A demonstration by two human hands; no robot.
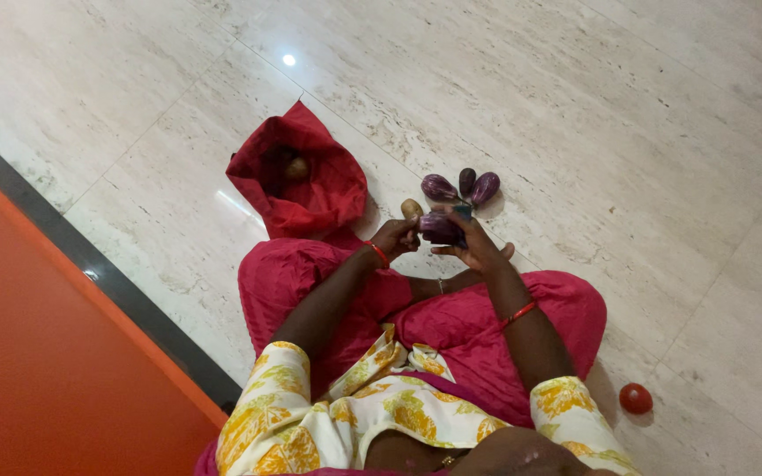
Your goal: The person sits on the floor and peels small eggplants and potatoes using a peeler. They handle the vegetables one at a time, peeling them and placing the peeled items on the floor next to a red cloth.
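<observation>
Fingers point(451, 240) of both hands are closing around one purple aubergine point(440, 226). Three more aubergines point(462, 185) are lying just beyond, beside a red cloth bag point(310, 185).

A home floor — polished marble tiles point(575, 106), orange wall point(37, 353), vegetables sorted sitting down.

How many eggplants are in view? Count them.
4: three eggplants lie clustered on the floor, one is held in both hands. The red bag may hide more.
</observation>
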